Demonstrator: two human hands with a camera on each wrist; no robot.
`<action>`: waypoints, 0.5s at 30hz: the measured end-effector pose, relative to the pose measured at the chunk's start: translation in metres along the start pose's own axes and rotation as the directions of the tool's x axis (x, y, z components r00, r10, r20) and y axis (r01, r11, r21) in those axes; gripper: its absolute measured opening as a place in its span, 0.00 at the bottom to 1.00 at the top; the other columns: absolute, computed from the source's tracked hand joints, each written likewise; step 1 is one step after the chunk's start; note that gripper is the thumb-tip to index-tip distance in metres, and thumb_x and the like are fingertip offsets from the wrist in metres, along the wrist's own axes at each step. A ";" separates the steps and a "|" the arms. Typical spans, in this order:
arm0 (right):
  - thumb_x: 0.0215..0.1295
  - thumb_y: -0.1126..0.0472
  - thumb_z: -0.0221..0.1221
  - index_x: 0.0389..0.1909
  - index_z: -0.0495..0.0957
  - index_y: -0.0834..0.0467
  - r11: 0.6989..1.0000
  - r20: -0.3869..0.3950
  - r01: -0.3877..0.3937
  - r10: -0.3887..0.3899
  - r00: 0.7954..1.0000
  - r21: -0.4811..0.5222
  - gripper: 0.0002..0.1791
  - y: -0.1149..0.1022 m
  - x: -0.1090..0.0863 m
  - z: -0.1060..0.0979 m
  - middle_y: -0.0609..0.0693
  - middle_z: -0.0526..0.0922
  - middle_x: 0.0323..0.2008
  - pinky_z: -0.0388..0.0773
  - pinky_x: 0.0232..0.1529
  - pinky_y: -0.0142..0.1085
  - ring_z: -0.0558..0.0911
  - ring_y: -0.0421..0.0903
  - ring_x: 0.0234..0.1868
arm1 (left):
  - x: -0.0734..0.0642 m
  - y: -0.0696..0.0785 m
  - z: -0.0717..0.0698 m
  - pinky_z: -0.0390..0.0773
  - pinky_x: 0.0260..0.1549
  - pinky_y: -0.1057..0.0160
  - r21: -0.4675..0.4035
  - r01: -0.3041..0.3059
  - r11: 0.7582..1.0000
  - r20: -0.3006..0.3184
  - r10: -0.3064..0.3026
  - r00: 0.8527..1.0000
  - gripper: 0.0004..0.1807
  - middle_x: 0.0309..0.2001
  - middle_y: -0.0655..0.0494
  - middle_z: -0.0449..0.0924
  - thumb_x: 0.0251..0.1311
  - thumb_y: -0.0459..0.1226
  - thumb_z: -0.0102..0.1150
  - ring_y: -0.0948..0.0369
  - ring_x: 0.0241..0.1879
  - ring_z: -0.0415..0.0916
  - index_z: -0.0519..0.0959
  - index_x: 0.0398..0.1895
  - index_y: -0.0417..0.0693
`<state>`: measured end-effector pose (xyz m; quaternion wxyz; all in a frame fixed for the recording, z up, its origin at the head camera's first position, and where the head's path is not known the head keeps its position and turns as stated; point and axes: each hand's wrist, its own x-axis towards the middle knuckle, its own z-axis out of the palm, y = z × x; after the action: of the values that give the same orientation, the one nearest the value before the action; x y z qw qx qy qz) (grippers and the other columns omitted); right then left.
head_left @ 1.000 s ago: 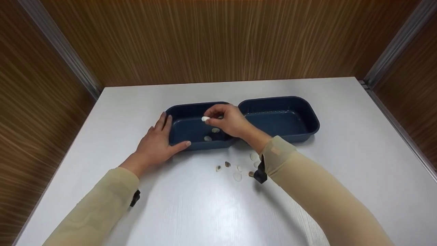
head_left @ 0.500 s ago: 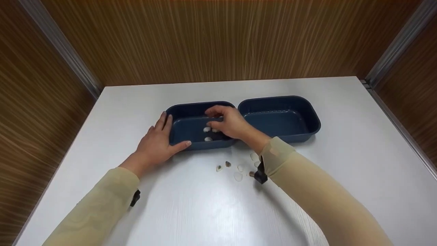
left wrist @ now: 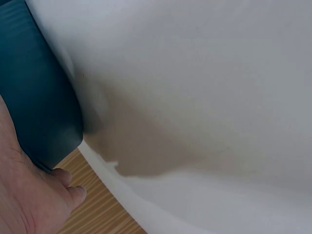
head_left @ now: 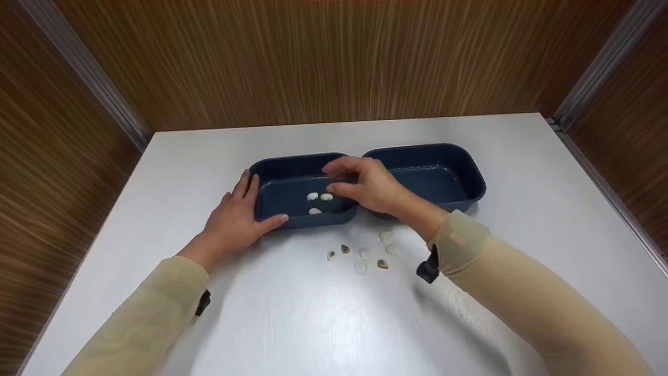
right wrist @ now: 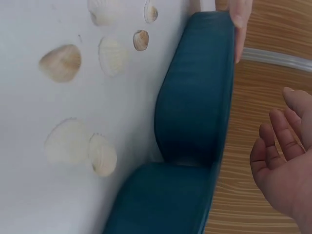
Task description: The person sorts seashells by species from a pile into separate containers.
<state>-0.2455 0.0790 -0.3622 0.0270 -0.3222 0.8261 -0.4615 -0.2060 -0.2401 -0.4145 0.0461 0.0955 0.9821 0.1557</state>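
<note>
My left hand [head_left: 233,218] rests on the near left end of a dark blue tray [head_left: 308,222], its fingers over the left rim and its thumb along the front edge. Inside that tray lie white seashells [head_left: 326,197], grouped near the middle. My right hand [head_left: 378,184] hovers over the tray's right side with relaxed, loosely bent fingers and nothing between them; the right wrist view shows the bare palm [right wrist: 287,180]. On the table in front lie several more shells, some whitish [head_left: 360,268] and some brown [head_left: 382,264].
A second dark blue tray [head_left: 472,204] stands directly to the right of the first. Both are on a white table [head_left: 292,324], with wood-patterned panels [head_left: 334,62] rising behind and at both sides.
A white shell held by my right fingers has been let go into the left tray beside the others. That hand has since moved a little to the right. My left hand stays in place.
</note>
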 end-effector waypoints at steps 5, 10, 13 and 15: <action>0.69 0.63 0.71 0.59 0.86 0.58 1.000 0.001 0.025 -0.025 1.000 0.019 0.19 -0.007 -0.015 -0.008 0.51 0.88 0.50 0.79 0.51 0.37 0.84 0.45 0.50 | -0.001 -0.002 -0.001 0.49 0.78 0.36 0.003 -0.009 1.000 -0.020 0.009 1.000 0.71 0.86 0.41 0.28 0.59 0.83 0.43 0.28 0.79 0.48 0.38 0.87 0.42; 0.68 0.64 0.72 0.57 0.87 0.58 0.999 0.013 0.040 -0.041 0.999 0.035 0.17 -0.008 -0.034 -0.013 0.49 0.89 0.48 0.79 0.48 0.36 0.84 0.45 0.48 | -0.003 -0.004 -0.001 0.48 0.78 0.37 0.006 -0.009 1.000 -0.020 0.010 1.000 0.70 0.86 0.41 0.28 0.60 0.82 0.44 0.30 0.80 0.48 0.38 0.87 0.42; 0.68 0.65 0.72 0.56 0.87 0.58 0.998 0.032 0.044 -0.045 0.998 0.038 0.17 -0.004 -0.047 -0.018 0.48 0.89 0.47 0.80 0.47 0.36 0.84 0.45 0.47 | -0.004 -0.004 -0.002 0.47 0.79 0.37 0.010 -0.006 1.000 -0.014 0.006 1.000 0.71 0.86 0.41 0.28 0.59 0.82 0.44 0.30 0.80 0.47 0.37 0.87 0.42; 0.68 0.66 0.72 0.56 0.87 0.58 0.999 0.049 0.040 -0.041 0.998 0.035 0.17 -0.001 -0.056 -0.022 0.48 0.89 0.47 0.81 0.47 0.35 0.84 0.45 0.46 | -0.004 -0.004 -0.001 0.48 0.78 0.37 0.013 -0.004 1.000 -0.012 0.004 1.000 0.71 0.86 0.41 0.27 0.59 0.83 0.43 0.30 0.80 0.48 0.37 0.87 0.42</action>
<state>-0.2078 0.1262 -0.3631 0.0436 -0.3497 0.8105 -0.4679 -0.2026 -0.2452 -0.4142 0.0395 0.0968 0.9832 0.1499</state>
